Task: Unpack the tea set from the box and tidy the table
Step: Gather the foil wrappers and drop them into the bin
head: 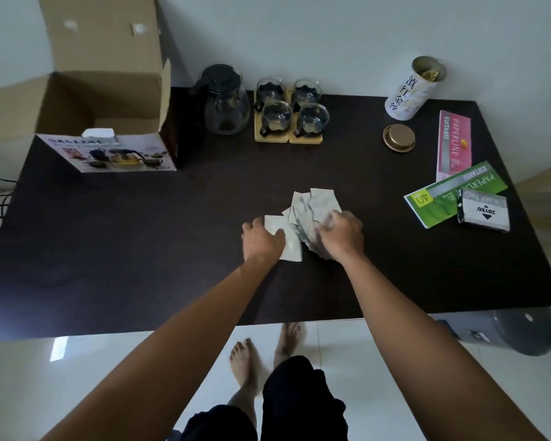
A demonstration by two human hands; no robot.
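On the dark table (140, 237), the glass teapot (226, 103) serves as the landmark. The open cardboard box (102, 119) stands just left of it; four glass cups (291, 108) on wooden coasters (287, 138) sit just right of it. Well in front of the teapot lies a heap of silvery sachets (315, 205). The left hand (263, 238) presses flat on one sachet; the right hand (342, 235) seems to curl around several, though blur hides the fingers. Far right stands an open tin (409, 90), its lid (399, 137) beside it.
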